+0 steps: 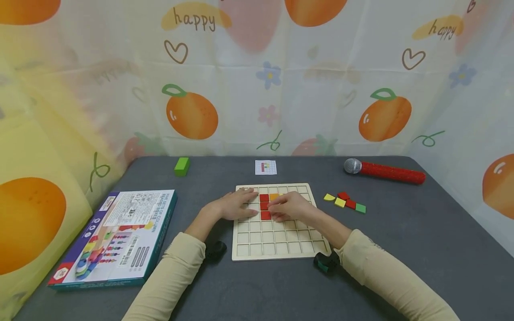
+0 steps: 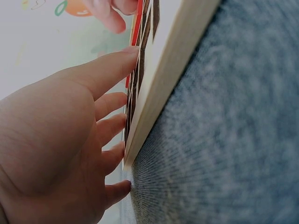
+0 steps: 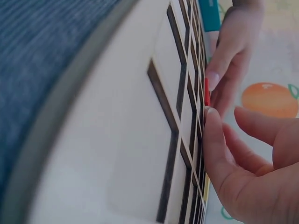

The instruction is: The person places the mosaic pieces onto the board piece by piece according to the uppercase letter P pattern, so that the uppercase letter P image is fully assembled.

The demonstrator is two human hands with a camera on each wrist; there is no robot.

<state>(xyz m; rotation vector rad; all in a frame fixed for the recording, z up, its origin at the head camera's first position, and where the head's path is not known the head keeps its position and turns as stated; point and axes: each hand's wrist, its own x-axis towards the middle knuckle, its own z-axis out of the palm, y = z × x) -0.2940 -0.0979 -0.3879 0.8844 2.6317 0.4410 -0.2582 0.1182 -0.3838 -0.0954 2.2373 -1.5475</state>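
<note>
A pale wooden grid board (image 1: 261, 249) lies in front of the person. Three red square tiles (image 1: 266, 215) form a column on it, with an orange tile (image 1: 274, 196) beside the top one. My left hand (image 1: 237, 205) rests on the board's left part, fingers spread, thumb tip right beside the red column. In the left wrist view its fingers (image 2: 111, 105) are straight against the board. My right hand (image 1: 293, 207) is over the board just right of the red tiles. One digit of the right hand (image 3: 252, 163) reaches the board by the red tile; another is raised apart from it.
Loose yellow, red and green tiles (image 1: 350, 204) lie right of the board. Behind it are a small printed pattern card (image 1: 266, 167), a green block (image 1: 182, 166) and a red microphone (image 1: 391, 173). A flat toy box (image 1: 120, 236) lies at the left.
</note>
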